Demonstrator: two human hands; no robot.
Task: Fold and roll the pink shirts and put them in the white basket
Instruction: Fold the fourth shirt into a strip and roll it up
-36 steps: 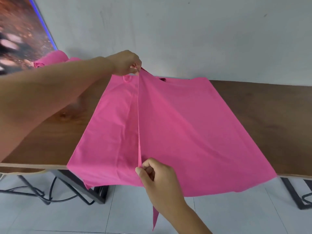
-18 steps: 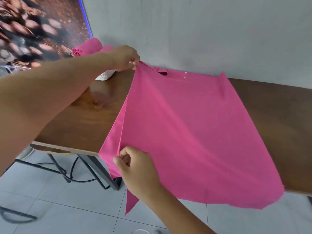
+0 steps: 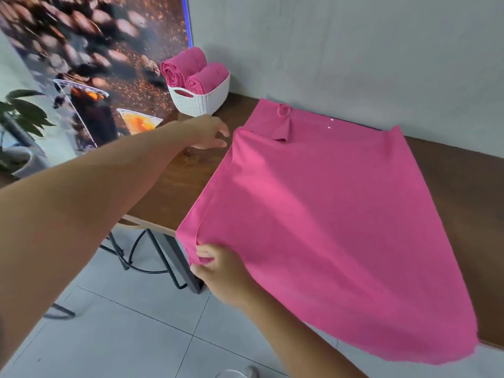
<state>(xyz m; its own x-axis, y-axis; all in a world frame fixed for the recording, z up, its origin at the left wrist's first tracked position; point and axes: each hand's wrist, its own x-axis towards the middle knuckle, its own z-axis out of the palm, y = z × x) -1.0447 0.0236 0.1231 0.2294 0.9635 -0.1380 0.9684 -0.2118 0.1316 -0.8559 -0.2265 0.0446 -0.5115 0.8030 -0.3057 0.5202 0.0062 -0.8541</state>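
Two rolled shirts (image 3: pixel 195 72) fill woven basket (image 3: pixel 203 100).

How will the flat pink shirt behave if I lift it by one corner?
Probably floppy: the shirt drapes limply over the table edge. Likely light, since the right hand pinches it easily. The hanging hem may drag it off.

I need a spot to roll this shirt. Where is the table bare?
Bare wood lies on the table between the white basket and the pink shirt, under the left hand, and right of the shirt. The middle is covered.
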